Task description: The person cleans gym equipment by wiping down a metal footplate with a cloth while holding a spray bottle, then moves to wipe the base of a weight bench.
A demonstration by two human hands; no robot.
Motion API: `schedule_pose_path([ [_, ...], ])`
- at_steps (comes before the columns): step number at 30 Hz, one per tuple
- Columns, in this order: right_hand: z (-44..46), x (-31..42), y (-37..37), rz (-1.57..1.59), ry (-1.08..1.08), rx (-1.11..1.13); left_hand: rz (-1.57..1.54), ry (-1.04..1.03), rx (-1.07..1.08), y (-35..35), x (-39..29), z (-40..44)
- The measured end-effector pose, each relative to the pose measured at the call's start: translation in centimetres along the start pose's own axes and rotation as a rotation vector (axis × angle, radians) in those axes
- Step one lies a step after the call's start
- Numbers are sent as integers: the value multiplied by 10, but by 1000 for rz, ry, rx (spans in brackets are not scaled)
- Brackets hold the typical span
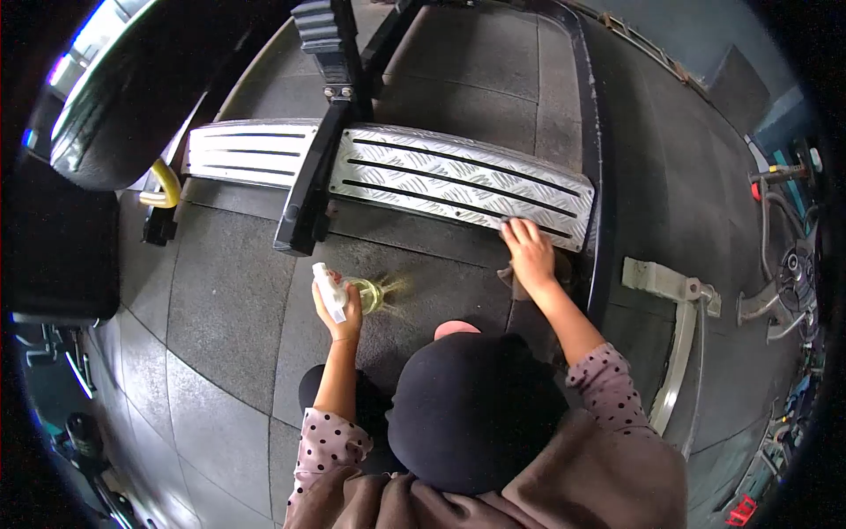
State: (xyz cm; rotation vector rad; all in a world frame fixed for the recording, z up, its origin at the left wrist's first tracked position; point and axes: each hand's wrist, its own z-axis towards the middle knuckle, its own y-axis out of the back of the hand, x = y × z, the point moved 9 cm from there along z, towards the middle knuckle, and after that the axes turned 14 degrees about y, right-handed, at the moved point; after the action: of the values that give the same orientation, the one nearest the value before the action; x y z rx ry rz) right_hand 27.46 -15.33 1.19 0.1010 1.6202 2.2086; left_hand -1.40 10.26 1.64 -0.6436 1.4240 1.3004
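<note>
My left hand is closed around a spray bottle with a white trigger head and clear, yellowish liquid. It is held low over the dark floor, in front of the black frame post. My right hand is at the near edge of a silver diamond-tread footplate, its bent fingers touching the plate's right end. Under the palm hangs a brown piece that looks like a cloth; the hand hides most of it. Black grip strips run along the footplate.
A second tread plate lies left of the black frame post. A black frame rail curves along the right. Left are a large black pad and a yellow handle. A pale metal machine leg stands on the right.
</note>
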Motion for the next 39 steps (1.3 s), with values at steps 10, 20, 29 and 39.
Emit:
schedule_pose_path([
  [10,27,23,6,58,211,-149,-115,-17,-44,-2,8,1],
  [20,29,17,3,98,133,-78,-68,1,4,0,0,-1],
  [29,60,41,7,240,316,-207,-56,-27,-19,-2,10,0],
  [39,52,28,18,209,459,-192,46,-32,-16,-2,11,-1],
])
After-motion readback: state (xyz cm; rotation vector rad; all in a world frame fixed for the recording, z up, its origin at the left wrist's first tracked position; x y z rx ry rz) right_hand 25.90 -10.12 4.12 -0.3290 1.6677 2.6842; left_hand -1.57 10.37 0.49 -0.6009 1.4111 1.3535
